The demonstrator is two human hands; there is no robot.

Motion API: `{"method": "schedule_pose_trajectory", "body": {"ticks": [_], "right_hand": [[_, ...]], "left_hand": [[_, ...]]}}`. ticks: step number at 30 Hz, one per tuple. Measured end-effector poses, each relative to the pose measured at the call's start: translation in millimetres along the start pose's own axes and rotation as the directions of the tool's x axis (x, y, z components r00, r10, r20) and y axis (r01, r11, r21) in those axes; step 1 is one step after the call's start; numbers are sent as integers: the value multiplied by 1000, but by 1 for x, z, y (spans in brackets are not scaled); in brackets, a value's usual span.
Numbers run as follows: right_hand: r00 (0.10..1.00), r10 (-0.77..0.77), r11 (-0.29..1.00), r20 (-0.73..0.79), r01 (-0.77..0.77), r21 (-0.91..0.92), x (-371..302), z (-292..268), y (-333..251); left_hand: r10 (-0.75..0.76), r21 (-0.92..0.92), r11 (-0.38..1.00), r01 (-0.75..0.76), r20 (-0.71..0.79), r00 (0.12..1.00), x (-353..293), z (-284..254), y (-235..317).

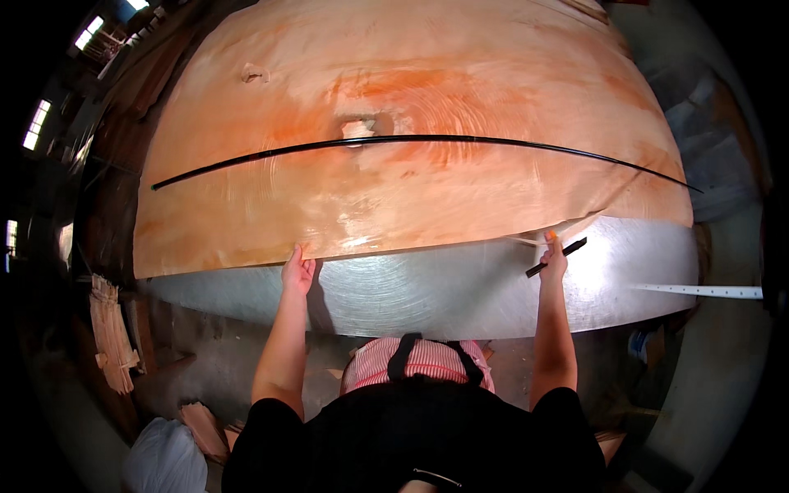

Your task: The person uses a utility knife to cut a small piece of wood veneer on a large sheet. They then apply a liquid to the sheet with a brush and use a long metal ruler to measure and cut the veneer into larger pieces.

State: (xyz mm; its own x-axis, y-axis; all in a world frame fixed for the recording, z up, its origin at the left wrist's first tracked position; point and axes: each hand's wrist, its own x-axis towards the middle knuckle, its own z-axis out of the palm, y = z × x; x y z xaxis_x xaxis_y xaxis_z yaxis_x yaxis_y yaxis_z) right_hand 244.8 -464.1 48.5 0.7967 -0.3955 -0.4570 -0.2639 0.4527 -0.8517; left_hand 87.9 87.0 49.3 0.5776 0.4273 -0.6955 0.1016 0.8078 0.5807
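A large thin sheet of reddish wood veneer covers most of a shiny metal tabletop. Its near edge is pinched between the thumb and fingers of my left hand. My right hand is closed around a short dark stick-like tool, whose exact kind I cannot make out. The fingertips of that hand are at the sheet's near edge, where a narrow split strip shows. A small orange spot shows at these fingertips. Across the veneer lies a long thin black rod, slightly bowed in this view.
The veneer has a ragged hole near its middle and a smaller knot flaw at far left. A white ruler-like strip extends from the table's right side. Veneer scraps and a white sack sit at lower left.
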Motion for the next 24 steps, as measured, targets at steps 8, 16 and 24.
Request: {"method": "schedule_pose_trajectory", "body": {"ticks": [8, 16, 24], "right_hand": [[991, 84, 996, 99, -82, -32, -58, -23, 6], [976, 189, 971, 104, -202, 127, -117, -84, 47], [994, 33, 977, 103, -54, 206, 8, -55, -19]], "left_hand": [[62, 56, 996, -66, 62, 996, 1, 11, -2], [132, 51, 989, -136, 78, 988, 15, 14, 8], [124, -120, 986, -113, 93, 988, -9, 37, 10]]}}
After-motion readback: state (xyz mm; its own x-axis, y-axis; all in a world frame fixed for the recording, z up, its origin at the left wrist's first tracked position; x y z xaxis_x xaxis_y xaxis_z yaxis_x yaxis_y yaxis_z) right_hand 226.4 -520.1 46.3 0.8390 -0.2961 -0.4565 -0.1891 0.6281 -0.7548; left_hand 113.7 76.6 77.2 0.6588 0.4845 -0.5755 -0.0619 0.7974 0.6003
